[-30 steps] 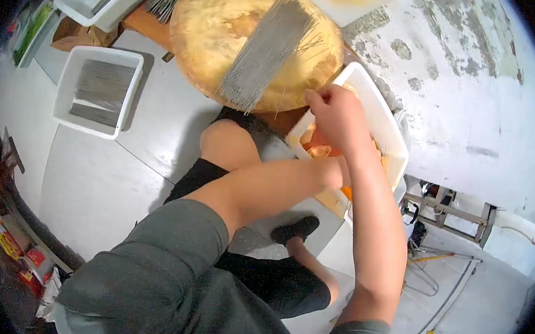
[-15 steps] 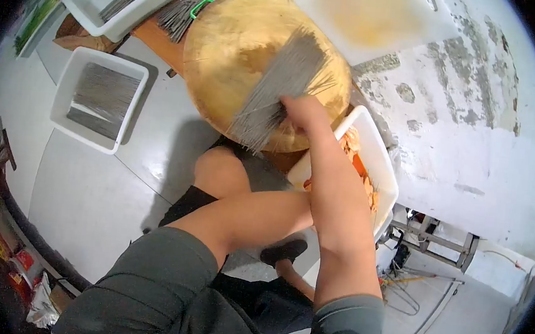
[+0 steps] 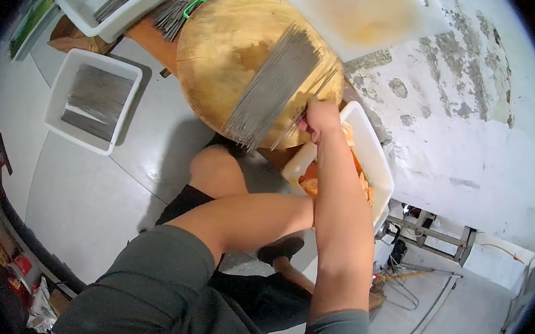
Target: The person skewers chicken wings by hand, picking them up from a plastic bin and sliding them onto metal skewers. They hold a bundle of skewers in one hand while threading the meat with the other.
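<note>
One round board (image 3: 216,62) carries a bundle of grey sticks (image 3: 275,83), slanting lengthwise from upper right to lower left, just left of the nearer right hand (image 3: 319,119), which pinches a few loose sticks (image 3: 325,84), and the hidden left hand's state I cannot tell.

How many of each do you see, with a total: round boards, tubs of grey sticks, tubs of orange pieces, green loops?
Round board: 1
Tubs of grey sticks: 2
Tub of orange pieces: 1
Green loop: 1
Total: 5
</note>
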A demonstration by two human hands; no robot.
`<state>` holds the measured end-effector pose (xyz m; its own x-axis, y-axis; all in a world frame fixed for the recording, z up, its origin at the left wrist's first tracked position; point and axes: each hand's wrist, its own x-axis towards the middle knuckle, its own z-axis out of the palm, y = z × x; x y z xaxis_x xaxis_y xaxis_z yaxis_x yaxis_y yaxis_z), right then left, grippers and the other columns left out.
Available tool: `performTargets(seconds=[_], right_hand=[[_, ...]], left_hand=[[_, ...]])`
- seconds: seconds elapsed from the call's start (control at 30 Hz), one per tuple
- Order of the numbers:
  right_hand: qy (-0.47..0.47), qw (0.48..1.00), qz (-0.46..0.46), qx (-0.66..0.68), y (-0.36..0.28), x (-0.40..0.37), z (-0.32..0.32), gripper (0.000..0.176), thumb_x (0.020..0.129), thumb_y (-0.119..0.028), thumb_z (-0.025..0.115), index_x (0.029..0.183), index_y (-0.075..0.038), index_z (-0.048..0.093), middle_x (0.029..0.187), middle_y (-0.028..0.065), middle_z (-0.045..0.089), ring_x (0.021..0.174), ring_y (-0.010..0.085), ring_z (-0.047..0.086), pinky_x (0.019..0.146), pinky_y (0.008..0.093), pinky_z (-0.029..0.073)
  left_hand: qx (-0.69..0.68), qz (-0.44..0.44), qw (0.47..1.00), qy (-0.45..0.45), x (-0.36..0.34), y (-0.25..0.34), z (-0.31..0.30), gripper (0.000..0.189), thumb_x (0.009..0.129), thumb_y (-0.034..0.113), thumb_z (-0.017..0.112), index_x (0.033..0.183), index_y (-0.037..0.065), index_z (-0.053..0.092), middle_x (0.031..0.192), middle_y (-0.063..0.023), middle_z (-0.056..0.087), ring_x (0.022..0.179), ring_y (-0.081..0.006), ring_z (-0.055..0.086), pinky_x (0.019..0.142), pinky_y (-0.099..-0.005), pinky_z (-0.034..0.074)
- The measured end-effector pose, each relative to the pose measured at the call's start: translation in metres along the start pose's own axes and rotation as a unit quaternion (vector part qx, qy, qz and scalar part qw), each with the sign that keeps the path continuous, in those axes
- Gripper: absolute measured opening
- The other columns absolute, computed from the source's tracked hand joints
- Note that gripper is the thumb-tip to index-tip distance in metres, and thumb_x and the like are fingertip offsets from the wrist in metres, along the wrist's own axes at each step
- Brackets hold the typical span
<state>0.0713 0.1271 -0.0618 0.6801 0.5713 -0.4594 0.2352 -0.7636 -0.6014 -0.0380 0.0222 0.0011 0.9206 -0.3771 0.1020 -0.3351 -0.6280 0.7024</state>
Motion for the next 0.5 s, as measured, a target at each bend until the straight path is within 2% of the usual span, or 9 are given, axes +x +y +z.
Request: performTargets(seconds=[0.07, 0.1, 0.2, 0.23, 0.27, 0.33, 0.37, 0.43, 0.5], right_hand=[[0.053, 0.965, 0.123, 0.224, -0.064, -0.057, -0.013, 0.023, 0.088, -0.011, 0.042, 0.072, 0.004, 0.049, 0.061, 0.0124, 0.053, 0.047, 0.0210, 0.050, 0.040, 0.0323, 0.038], [0.099, 0.948, 0.125, 0.277, -0.067, -0.065, -0.013, 0.021, 0.089, -0.013, 0.043, 0.077, 0.002, 0.050, 0.062, 0.0117, 0.053, 0.049, 0.0203, 0.051, 0.042, 0.0313, 0.039], [0.156, 0.941, 0.082, 0.291, -0.057, -0.072, -0.010, 0.019, 0.091, -0.013, 0.042, 0.082, 0.001, 0.050, 0.064, 0.0093, 0.052, 0.048, 0.0186, 0.049, 0.042, 0.0313, 0.039], [0.214, 0.957, -0.038, 0.191, -0.033, -0.059, -0.006, 0.018, 0.091, -0.013, 0.042, 0.083, 0.001, 0.049, 0.064, 0.0084, 0.051, 0.048, 0.0175, 0.048, 0.043, 0.0309, 0.038], [0.267, 0.947, -0.157, 0.087, 0.004, -0.039, 0.000, 0.017, 0.092, -0.012, 0.042, 0.085, 0.001, 0.049, 0.065, 0.0074, 0.051, 0.048, 0.0165, 0.047, 0.043, 0.0305, 0.038], [0.328, 0.904, -0.271, -0.025, 0.010, -0.038, 0.000, 0.015, 0.093, -0.011, 0.042, 0.086, 0.000, 0.048, 0.065, 0.0057, 0.049, 0.049, 0.0146, 0.046, 0.044, 0.0295, 0.038], [0.344, 0.899, -0.271, -0.028, 0.007, -0.041, -0.002, 0.015, 0.093, -0.011, 0.041, 0.085, 0.000, 0.047, 0.065, 0.0049, 0.049, 0.050, 0.0137, 0.046, 0.045, 0.0289, 0.038], [0.354, 0.903, -0.236, 0.054, -0.022, -0.058, -0.009, 0.014, 0.094, -0.010, 0.041, 0.086, 0.000, 0.047, 0.066, 0.0041, 0.048, 0.052, 0.0126, 0.047, 0.047, 0.0276, 0.039], [0.333, 0.901, -0.165, 0.222, -0.049, -0.071, -0.017, 0.014, 0.095, -0.011, 0.041, 0.088, 0.000, 0.046, 0.068, 0.0040, 0.049, 0.055, 0.0120, 0.048, 0.050, 0.0262, 0.040]], left_hand=[[0.002, 0.006, 1.000, -0.004, 0.001, 0.005, 0.003, 0.027, 0.085, 0.022, 0.056, 0.105, 0.004, 0.061, 0.104, -0.0157, 0.064, 0.098, -0.0289, 0.062, 0.085, -0.0402, 0.049], [0.003, 0.012, 1.000, -0.005, -0.001, 0.007, 0.004, 0.027, 0.085, 0.021, 0.056, 0.105, 0.004, 0.061, 0.104, -0.0155, 0.064, 0.098, -0.0288, 0.062, 0.085, -0.0402, 0.049], [0.005, 0.010, 1.000, -0.010, -0.004, 0.010, 0.007, 0.026, 0.085, 0.021, 0.056, 0.105, 0.005, 0.061, 0.103, -0.0149, 0.064, 0.097, -0.0284, 0.062, 0.084, -0.0403, 0.049], [0.004, 0.009, 1.000, -0.011, -0.005, 0.010, 0.008, 0.026, 0.085, 0.020, 0.056, 0.105, 0.005, 0.061, 0.103, -0.0148, 0.064, 0.097, -0.0283, 0.063, 0.084, -0.0403, 0.049], [0.001, 0.008, 1.000, -0.014, -0.006, 0.010, 0.010, 0.026, 0.085, 0.020, 0.056, 0.105, 0.005, 0.061, 0.103, -0.0146, 0.065, 0.097, -0.0282, 0.063, 0.084, -0.0403, 0.049], [0.002, 0.010, 1.000, -0.018, -0.006, 0.011, 0.012, 0.025, 0.085, 0.020, 0.057, 0.104, 0.005, 0.061, 0.103, -0.0142, 0.065, 0.096, -0.0279, 0.063, 0.084, -0.0403, 0.049], [0.001, 0.013, 1.000, -0.019, -0.007, 0.013, 0.015, 0.025, 0.085, 0.020, 0.057, 0.104, 0.005, 0.061, 0.103, -0.0140, 0.065, 0.096, -0.0278, 0.063, 0.083, -0.0403, 0.049], [0.000, 0.012, 1.000, -0.024, -0.010, 0.014, 0.018, 0.025, 0.085, 0.019, 0.057, 0.104, 0.005, 0.061, 0.102, -0.0137, 0.065, 0.096, -0.0275, 0.063, 0.083, -0.0404, 0.049], [0.000, 0.010, 1.000, -0.028, -0.010, 0.014, 0.021, 0.024, 0.084, 0.019, 0.057, 0.104, 0.005, 0.061, 0.102, -0.0133, 0.065, 0.096, -0.0273, 0.063, 0.083, -0.0404, 0.049]])
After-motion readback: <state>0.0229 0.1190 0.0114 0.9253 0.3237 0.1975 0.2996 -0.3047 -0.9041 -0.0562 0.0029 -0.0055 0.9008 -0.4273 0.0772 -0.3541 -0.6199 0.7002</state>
